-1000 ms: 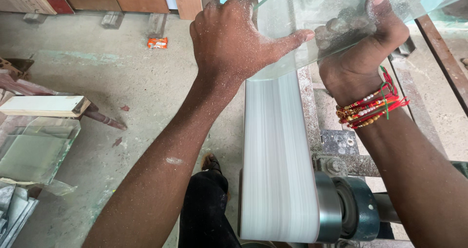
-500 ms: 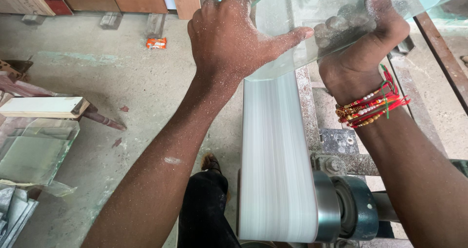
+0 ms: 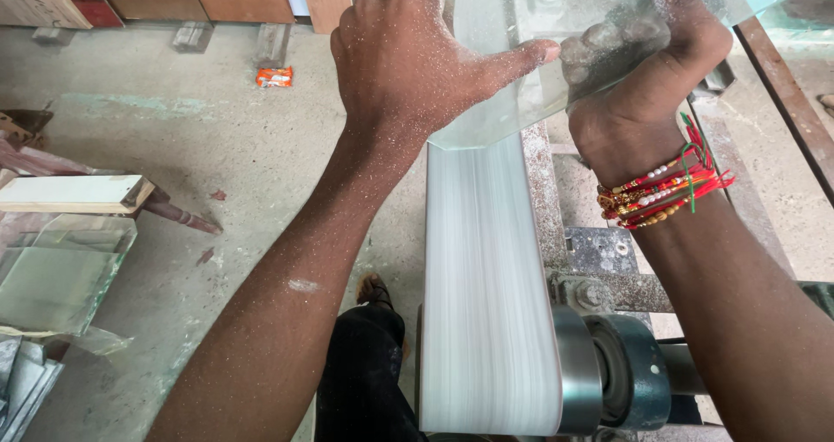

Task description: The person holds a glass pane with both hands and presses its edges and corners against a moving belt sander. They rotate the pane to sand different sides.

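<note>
Both hands' grip on glass pane point(image 3: 521, 51), white sanding belt point(image 3: 486, 303), dusty concrete floor point(image 3: 156, 129)

Both hands clamp a clear glass pane point(image 3: 556, 51): the left hand point(image 3: 408, 56) grips its left edge with the thumb stretched across the top face, the right hand point(image 3: 647, 77) closes on it just beside that thumb. Directly below the grip, the pane's lower edge meets a pale sanding belt point(image 3: 486, 294); beaded bracelets point(image 3: 665, 186) circle the right wrist
</note>
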